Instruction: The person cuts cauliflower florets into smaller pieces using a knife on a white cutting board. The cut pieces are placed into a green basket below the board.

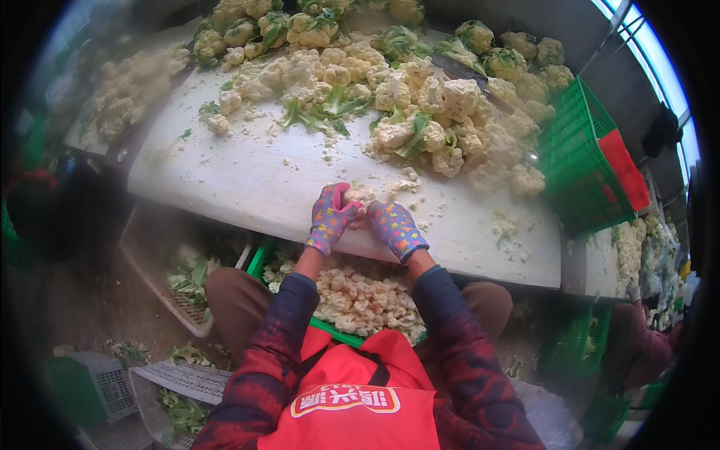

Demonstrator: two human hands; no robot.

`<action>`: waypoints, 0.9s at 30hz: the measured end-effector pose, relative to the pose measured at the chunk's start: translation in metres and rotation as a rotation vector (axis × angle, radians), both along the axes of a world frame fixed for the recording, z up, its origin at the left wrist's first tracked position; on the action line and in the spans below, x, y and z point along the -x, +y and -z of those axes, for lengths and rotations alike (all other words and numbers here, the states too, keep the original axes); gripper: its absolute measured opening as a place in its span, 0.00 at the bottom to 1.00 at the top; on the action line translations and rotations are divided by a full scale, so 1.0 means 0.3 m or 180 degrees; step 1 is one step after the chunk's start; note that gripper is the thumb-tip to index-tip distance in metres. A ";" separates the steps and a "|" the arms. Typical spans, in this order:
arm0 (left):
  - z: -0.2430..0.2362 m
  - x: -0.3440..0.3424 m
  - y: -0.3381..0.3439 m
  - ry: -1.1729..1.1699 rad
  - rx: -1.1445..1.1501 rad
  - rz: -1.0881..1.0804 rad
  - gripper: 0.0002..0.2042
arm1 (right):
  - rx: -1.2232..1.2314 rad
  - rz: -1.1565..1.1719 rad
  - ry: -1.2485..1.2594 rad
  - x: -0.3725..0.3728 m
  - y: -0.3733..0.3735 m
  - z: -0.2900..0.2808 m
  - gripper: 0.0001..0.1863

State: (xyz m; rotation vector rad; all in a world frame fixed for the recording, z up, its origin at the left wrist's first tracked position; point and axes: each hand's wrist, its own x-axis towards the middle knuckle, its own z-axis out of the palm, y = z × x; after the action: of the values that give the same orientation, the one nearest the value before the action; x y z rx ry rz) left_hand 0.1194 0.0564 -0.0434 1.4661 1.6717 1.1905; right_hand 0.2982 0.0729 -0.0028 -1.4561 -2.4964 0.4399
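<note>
Both my hands wear flowered gloves and meet at the near edge of the white table (232, 176). My left hand (331, 219) is closed on a cauliflower piece (360, 195), with the pink thumb and fingertips pressed to it. From the other side, my right hand (397, 228) grips the same piece; its fingertips are partly hidden. Small crumbs and bits of cauliflower lie just beyond the hands. Below, between my knees, a green crate (257, 261) holds many loose cauliflower florets (364, 300).
Cauliflower chunks (442, 105) and leaves heap across the table's far side, with whole heads (311, 30) behind. A green crate (574, 157) with a red panel stands at right. Pale crates of leaves (169, 311) sit lower left. Another person's sleeve (651, 337) shows far right.
</note>
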 end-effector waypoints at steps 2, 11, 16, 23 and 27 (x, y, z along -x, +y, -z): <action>-0.025 -0.001 -0.009 -0.0865 0.0207 0.0097 0.25 | 0.0123 -0.0042 0.0063 0.001 -0.008 -0.013 0.08; -0.054 -0.027 -0.079 -0.3675 -0.0130 -0.0050 0.26 | 0.0456 0.0054 0.0822 0.058 -0.153 -0.100 0.10; -0.019 -0.012 -0.113 -0.4068 -0.0222 0.0213 0.26 | 0.0017 -0.0112 0.0385 0.069 -0.186 -0.121 0.17; -0.016 -0.065 -0.132 -0.4126 -0.0151 -0.0670 0.23 | 0.0086 0.0325 0.0280 0.170 -0.228 -0.033 0.14; 0.001 -0.060 -0.169 -0.3620 -0.0126 -0.0443 0.24 | -0.0311 0.0087 0.0847 0.167 -0.221 0.003 0.08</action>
State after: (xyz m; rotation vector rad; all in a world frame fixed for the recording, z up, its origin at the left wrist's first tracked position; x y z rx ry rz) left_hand 0.1374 0.0058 -0.0438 0.4425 0.9312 1.6704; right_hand 0.2482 0.0066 -0.0036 -1.2999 -2.2539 0.4662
